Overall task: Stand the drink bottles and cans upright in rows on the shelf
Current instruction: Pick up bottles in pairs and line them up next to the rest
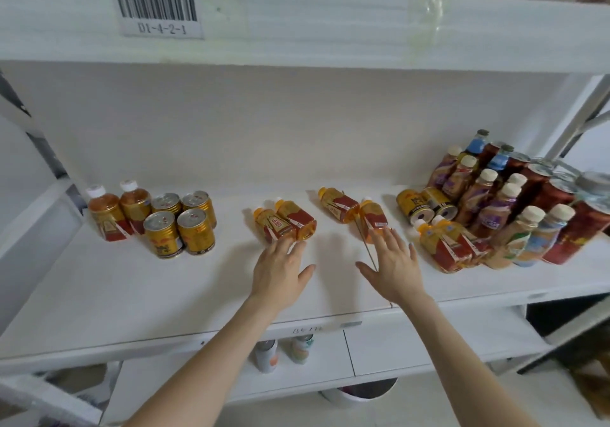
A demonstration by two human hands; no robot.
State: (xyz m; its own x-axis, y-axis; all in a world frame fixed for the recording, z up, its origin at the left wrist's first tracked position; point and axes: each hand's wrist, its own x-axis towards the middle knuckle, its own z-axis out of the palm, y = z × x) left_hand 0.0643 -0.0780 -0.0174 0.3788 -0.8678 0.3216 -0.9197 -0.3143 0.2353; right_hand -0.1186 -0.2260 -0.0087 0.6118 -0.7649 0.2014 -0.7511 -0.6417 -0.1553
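Observation:
Two amber tea bottles (285, 220) lie side by side on the white shelf (132, 278), and my left hand (280, 270) hovers open just in front of them, fingertips at their bases. Another lying pair (355, 210) rests right of centre; my right hand (394, 261) is open with its fingertips touching the nearer bottle's base. At the left, two amber bottles (115, 210) and several gold cans (180, 222) stand upright in rows. Two gold cans (425, 207) and two more amber bottles (445, 243) lie on their sides at the right.
A dense group of upright bottles and dark red cans (528, 202) fills the right end of the shelf. The upper shelf beam carries a barcode label (158, 7). Two bottles (284, 352) stand on the lower shelf. A seam (366, 245) crosses the shelf board near my right hand.

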